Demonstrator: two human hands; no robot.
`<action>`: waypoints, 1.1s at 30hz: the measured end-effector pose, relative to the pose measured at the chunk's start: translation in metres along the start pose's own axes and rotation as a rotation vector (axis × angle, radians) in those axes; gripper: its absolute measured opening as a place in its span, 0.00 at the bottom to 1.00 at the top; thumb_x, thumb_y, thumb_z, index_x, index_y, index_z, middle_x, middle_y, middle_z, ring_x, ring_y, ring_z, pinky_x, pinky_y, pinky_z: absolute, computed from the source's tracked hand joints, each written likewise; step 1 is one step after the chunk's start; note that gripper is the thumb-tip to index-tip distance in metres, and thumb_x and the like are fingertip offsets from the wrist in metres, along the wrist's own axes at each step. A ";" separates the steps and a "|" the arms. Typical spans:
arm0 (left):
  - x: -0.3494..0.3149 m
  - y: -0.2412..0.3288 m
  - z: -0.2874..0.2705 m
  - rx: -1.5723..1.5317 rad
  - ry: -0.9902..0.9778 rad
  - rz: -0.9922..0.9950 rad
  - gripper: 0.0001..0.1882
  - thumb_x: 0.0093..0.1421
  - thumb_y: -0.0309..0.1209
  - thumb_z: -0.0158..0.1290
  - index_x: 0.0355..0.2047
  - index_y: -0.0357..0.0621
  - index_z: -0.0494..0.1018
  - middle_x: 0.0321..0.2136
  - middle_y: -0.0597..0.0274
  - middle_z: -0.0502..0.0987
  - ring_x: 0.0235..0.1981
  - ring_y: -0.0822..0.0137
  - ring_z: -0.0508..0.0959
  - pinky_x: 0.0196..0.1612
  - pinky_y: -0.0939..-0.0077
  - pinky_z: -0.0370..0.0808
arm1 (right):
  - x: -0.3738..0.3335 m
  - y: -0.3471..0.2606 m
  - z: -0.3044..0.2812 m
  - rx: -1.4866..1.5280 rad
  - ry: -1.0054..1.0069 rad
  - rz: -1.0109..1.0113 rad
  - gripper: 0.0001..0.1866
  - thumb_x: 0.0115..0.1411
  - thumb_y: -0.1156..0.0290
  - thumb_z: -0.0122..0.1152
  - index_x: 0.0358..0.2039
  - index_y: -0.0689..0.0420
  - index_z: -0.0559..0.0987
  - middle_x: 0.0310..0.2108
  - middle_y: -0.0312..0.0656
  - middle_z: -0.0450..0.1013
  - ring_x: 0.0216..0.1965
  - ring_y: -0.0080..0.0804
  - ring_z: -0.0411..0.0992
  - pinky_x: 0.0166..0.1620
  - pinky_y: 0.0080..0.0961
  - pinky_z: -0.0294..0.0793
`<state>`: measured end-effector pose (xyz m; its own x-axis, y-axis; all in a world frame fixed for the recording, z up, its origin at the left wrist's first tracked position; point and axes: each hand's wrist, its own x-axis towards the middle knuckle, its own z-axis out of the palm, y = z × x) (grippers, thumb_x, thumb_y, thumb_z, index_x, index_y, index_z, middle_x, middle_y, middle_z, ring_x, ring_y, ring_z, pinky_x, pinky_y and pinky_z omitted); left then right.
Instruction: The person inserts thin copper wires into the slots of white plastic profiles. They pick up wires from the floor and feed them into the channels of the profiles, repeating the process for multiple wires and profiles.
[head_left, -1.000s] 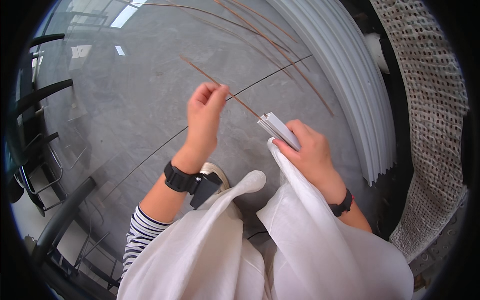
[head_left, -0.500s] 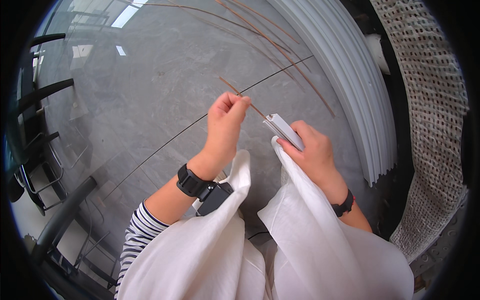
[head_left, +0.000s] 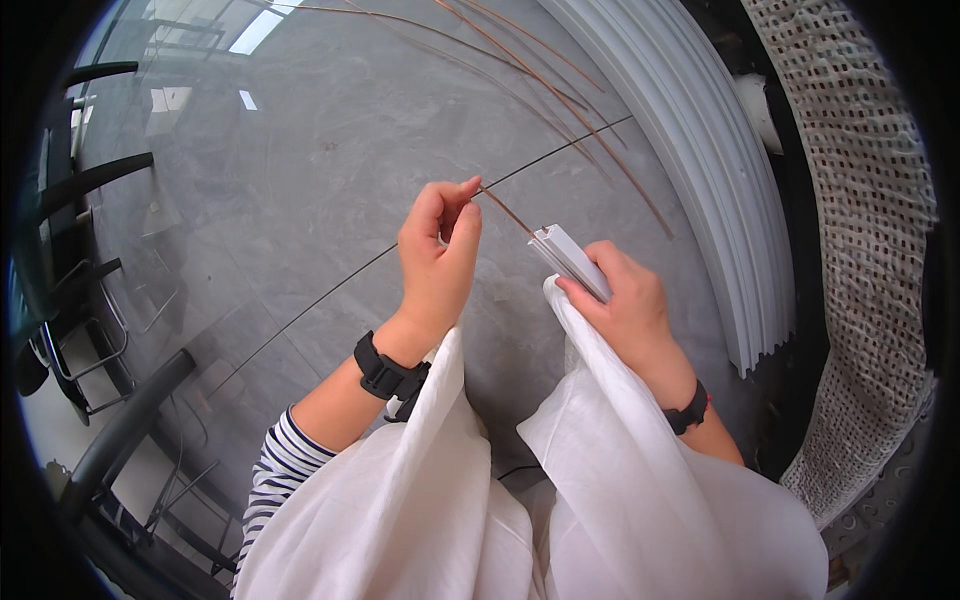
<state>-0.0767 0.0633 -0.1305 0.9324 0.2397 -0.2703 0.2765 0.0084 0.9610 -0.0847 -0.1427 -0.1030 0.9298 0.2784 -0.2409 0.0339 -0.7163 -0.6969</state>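
My left hand (head_left: 436, 240) is at the upper end of a thin brown strip (head_left: 508, 211), with the index fingertip at the strip's end and the thumb close below. The strip slants down to the right, and its lower end enters the open end of a short white plastic channel (head_left: 572, 262). My right hand (head_left: 630, 305) is closed around that channel, thumb on the near side and fingers over the far side. How far the strip runs inside is hidden. White cloth (head_left: 595, 400) drapes over my lap and up to the right thumb.
Several long thin brown strips (head_left: 560, 95) lie on the grey floor (head_left: 330, 180) ahead. Long ridged white profiles (head_left: 690, 130) are stacked at the right, beside an openwork cream fabric (head_left: 850, 200). Dark chair frames (head_left: 130, 440) stand along the left.
The brown strip no longer sticks out past my left hand; its visible length is shorter. My left hand has shifted slightly left, its fingers less tightly pinched. The right hand stays on the channel.
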 end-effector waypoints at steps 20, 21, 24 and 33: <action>0.010 -0.001 0.008 -0.254 -0.189 -0.301 0.13 0.62 0.35 0.58 0.40 0.39 0.73 0.30 0.70 0.74 0.30 0.78 0.71 0.37 0.83 0.69 | -0.002 0.017 -0.019 0.163 -0.239 0.212 0.25 0.47 0.62 0.72 0.43 0.58 0.72 0.30 0.49 0.76 0.34 0.47 0.77 0.38 0.35 0.74; 0.022 -0.002 -0.003 -0.268 -0.081 -0.281 0.12 0.62 0.35 0.58 0.39 0.40 0.72 0.29 0.70 0.74 0.29 0.78 0.71 0.37 0.84 0.69 | -0.008 0.025 -0.025 0.070 -0.334 0.251 0.26 0.47 0.62 0.72 0.43 0.58 0.71 0.30 0.50 0.76 0.34 0.48 0.76 0.38 0.35 0.74; 0.071 -0.009 -0.060 -0.366 0.168 -0.122 0.12 0.63 0.37 0.57 0.36 0.40 0.71 0.29 0.70 0.73 0.28 0.79 0.70 0.38 0.84 0.69 | -0.035 0.056 -0.038 -0.023 -0.454 0.296 0.26 0.47 0.62 0.71 0.43 0.58 0.71 0.31 0.50 0.76 0.34 0.50 0.76 0.38 0.37 0.74; 0.150 0.039 -0.187 -0.536 0.630 0.138 0.12 0.67 0.36 0.50 0.41 0.38 0.71 0.36 0.60 0.77 0.36 0.71 0.76 0.41 0.76 0.74 | -0.102 0.112 -0.060 0.019 -0.116 0.307 0.22 0.46 0.73 0.71 0.39 0.59 0.70 0.32 0.47 0.75 0.33 0.42 0.75 0.37 0.31 0.74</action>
<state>0.0307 0.2809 -0.1226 0.6011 0.7689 -0.2178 -0.1276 0.3613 0.9237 -0.1538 -0.2893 -0.1160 0.8476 0.1233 -0.5161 -0.2493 -0.7661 -0.5924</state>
